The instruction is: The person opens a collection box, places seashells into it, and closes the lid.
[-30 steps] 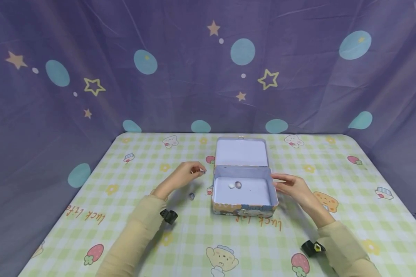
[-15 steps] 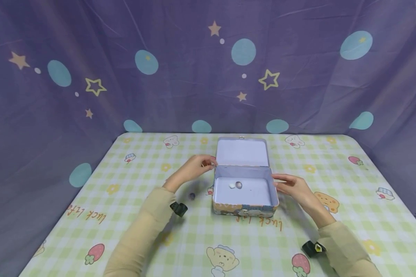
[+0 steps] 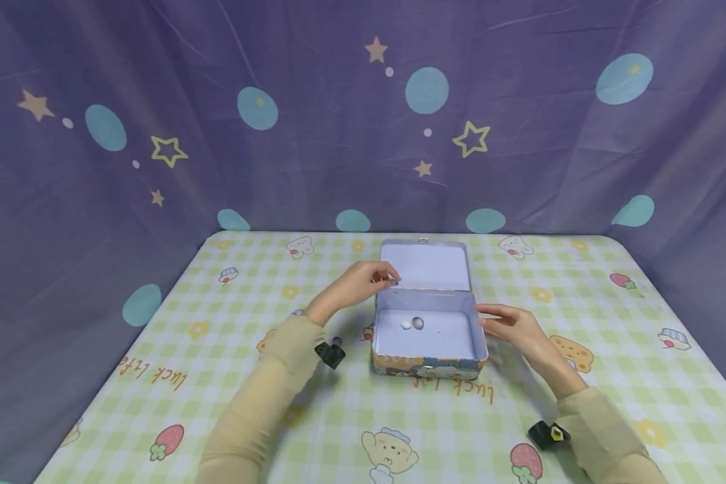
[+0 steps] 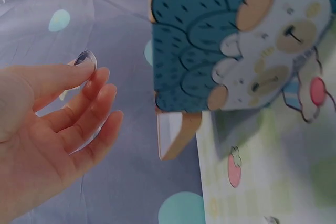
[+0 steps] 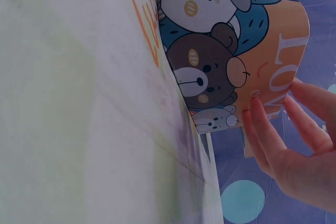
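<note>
A tin box with a printed bear pattern stands on the table, its lid laid back. On its pale floor lie a white pebble and a greyish-purple pebble. My left hand is raised over the box's back left corner, beside the hinge. Between thumb and forefinger it pinches a small glassy pebble, clear with a dark edge. My right hand touches the box's right wall with extended fingertips. Another dark pebble lies on the tablecloth, close to the left wrist camera.
A green checked tablecloth with cartoon prints covers the table. Purple curtains hang behind and at both sides. Black wrist cameras sit under the sleeves.
My left hand has moved right and away from me, from left of the box to its back left corner, carrying the glassy pebble. The right hand and the box have stayed put.
</note>
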### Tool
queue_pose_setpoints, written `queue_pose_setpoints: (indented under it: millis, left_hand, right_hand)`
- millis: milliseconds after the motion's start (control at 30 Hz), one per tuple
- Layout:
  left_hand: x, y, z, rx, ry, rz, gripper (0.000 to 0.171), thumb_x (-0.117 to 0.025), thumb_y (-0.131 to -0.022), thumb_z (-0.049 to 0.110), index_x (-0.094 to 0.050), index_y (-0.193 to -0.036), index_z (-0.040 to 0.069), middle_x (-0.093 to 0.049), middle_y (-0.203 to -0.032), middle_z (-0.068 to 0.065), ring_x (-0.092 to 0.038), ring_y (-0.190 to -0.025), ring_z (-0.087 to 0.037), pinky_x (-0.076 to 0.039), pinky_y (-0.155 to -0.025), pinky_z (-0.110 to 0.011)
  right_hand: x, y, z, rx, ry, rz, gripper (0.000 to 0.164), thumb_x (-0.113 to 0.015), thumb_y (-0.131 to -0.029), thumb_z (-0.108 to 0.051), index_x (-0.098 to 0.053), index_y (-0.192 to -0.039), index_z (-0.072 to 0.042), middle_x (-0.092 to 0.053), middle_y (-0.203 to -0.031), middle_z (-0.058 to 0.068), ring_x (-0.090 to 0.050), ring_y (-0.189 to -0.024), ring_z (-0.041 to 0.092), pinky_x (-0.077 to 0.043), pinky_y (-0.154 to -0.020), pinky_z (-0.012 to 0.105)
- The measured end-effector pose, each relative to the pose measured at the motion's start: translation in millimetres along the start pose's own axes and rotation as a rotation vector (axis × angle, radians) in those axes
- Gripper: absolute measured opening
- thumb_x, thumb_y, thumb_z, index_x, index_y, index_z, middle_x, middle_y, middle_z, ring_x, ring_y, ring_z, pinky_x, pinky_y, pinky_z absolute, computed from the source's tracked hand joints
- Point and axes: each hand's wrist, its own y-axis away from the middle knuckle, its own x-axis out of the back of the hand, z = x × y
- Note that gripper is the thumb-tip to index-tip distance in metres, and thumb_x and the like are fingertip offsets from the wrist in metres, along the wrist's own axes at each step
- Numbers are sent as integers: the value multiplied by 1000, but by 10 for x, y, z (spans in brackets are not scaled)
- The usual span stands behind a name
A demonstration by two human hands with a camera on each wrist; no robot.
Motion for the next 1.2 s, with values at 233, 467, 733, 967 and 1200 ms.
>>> queue_pose_setpoints:
  millis: [233, 467, 733, 967, 1200]
  left_hand:
    - [-34, -120, 116, -10, -2, -45, 17, -53, -88, 9, -63, -101, 4, -62, -84, -6, -53, -74, -13, -42, -63, -19]
    - [-70, -238, 214, -12, 24, -97, 18, -52, -88, 7, -62, -103, 3, -62, -89, -9, -53, -74, -13, -42, -60, -18]
    - [-112, -400, 326, -56, -29, -160, 17, -53, -88, 8, -62, -102, 4, -63, -89, -10, -55, -73, -14, -42, -60, -19]
    - [-163, -526, 423, -63, -67, -234, 17, -53, -88, 9, -63, -101, 5, -63, -91, -10, -57, -77, -15, -44, -65, -20]
    - [-231, -611, 459, -72, -138, -287, 17, -53, -88, 7, -64, -100, 6, -61, -83, -4, -55, -75, -12, -42, -66, -19]
  right_hand:
    - [-2, 4, 0, -1, -2, 1, 53, -61, -84, -24, -46, -125, 5, -43, -127, 24, -57, -89, -1, -47, -80, 25]
    - [3, 7, 8, 0, 6, -4, 53, -60, -84, -25, -45, -125, 6, -43, -127, 25, -56, -90, -1, -47, -81, 26]
    - [5, -4, 8, 11, 8, 3, 53, -61, -84, -25, -46, -124, 6, -45, -125, 24, -58, -89, 0, -48, -79, 25]
    - [1, -9, 10, 2, 11, 14, 51, -61, -83, -25, -48, -123, 5, -48, -124, 22, -58, -89, 1, -48, -79, 26]
    - [-3, -12, 11, 3, 5, 2, 52, -60, -84, -25, -46, -125, 5, -45, -126, 25, -58, -90, 2, -47, -80, 26]
